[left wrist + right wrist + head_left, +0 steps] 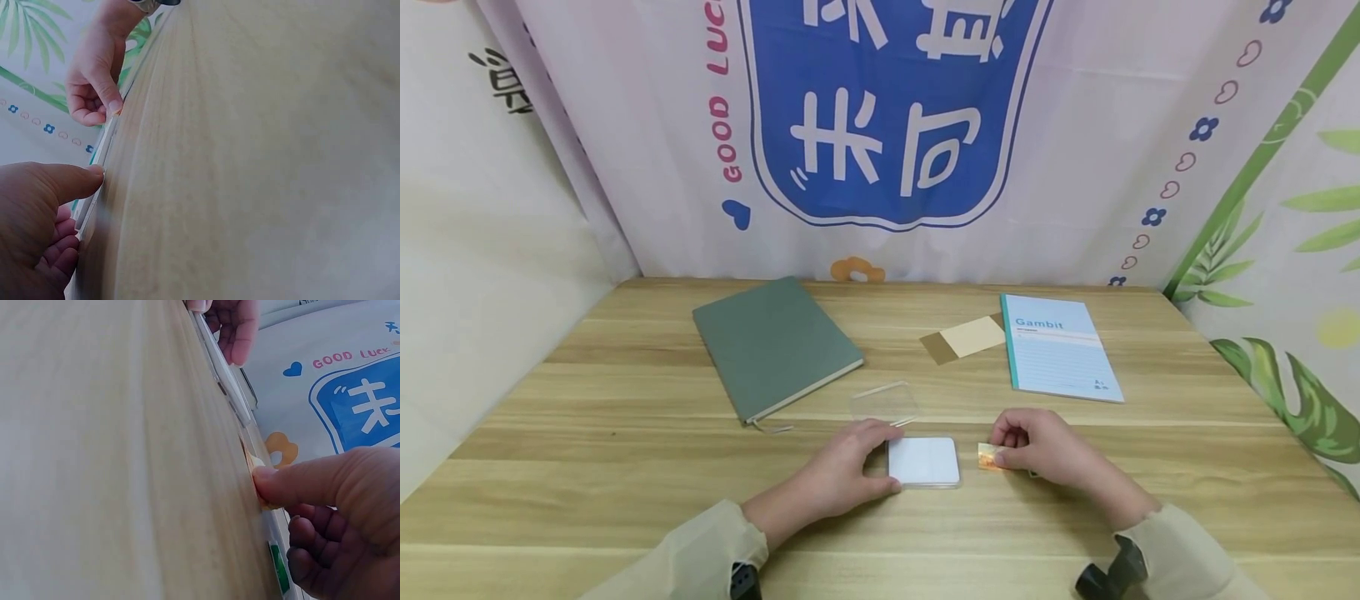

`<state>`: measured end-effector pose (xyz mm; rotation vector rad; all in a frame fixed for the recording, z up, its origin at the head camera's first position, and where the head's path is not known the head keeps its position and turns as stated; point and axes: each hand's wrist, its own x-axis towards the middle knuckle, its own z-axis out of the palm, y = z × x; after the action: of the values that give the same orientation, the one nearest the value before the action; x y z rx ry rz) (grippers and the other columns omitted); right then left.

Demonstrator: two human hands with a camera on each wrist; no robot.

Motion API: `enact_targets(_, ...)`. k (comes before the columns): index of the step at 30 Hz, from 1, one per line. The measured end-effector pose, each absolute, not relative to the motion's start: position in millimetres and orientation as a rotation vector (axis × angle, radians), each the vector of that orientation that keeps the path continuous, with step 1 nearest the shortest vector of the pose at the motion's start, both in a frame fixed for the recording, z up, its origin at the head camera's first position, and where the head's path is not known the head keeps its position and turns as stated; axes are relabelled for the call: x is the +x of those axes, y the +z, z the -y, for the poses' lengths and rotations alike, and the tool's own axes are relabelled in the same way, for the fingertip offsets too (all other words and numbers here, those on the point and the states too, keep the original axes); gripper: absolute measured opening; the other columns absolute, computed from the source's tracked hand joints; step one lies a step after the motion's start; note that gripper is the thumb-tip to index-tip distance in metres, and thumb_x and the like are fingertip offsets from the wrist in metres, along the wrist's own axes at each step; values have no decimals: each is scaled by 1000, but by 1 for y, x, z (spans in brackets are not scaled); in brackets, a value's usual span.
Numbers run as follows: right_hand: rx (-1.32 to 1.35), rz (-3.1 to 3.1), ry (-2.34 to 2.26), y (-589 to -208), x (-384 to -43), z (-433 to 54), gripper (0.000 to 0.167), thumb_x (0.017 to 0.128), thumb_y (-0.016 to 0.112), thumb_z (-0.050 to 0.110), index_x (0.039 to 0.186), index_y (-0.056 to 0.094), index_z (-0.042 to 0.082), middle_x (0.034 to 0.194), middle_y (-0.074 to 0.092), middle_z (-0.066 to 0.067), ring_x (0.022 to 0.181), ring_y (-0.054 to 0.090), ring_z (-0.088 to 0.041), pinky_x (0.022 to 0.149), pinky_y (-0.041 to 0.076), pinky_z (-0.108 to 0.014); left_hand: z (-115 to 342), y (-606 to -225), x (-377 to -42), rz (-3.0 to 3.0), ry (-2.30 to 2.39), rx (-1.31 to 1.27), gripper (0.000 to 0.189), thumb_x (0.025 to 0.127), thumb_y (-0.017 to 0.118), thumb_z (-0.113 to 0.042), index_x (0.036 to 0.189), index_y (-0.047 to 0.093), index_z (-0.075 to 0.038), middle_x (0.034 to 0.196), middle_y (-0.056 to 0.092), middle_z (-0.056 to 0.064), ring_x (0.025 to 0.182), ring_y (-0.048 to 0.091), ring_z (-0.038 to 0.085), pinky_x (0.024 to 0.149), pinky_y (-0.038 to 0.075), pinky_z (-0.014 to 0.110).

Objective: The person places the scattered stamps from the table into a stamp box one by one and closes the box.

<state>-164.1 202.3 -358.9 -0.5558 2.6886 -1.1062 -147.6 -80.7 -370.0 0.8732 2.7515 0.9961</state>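
Note:
In the head view a stack of white cards (923,461) sits in a shallow clear box at the middle of the table. My left hand (842,468) holds the box at its left end, thumb at the near corner and fingers at the far corner. Just right of the box, my right hand (1045,446) pinches a small yellow-orange card (988,456) between thumb and fingers, low over the tabletop. The right wrist view shows my thumb pressed on this orange card (255,464), in line with the white box (226,369). Behind the box lies a clear plastic lid (886,402).
A grey-green hardcover book (775,346) lies at the back left. At the back right are a pale blue notebook (1060,346) and a brown and cream card (972,337). Beside my right hand lies a small green item (279,569). A printed curtain (662,167) hangs behind the table.

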Motion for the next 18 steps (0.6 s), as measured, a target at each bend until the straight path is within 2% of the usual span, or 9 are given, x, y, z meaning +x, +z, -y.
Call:
enact_targets(12, -428, -2699, -1126, -356, -166, -197, 6, 81, 69, 8, 80, 63, 10, 72, 55, 0, 69, 49, -16, 57, 43, -22, 82, -372, -147, -2758, 994, 888, 52, 77, 75, -19, 123, 55, -4, 122, 56, 10, 115, 51, 27, 97, 42, 45)
enact_targets(18, -387, -2607, -1234, -350, -170, -199, 7, 81, 69, 11, 83, 64, 7, 75, 57, -3, 72, 50, -18, 60, 44, -24, 82, -370, -146, -2757, 995, 882, 52, 77, 75, -19, 123, 55, -4, 123, 55, 10, 116, 50, 27, 97, 42, 45)
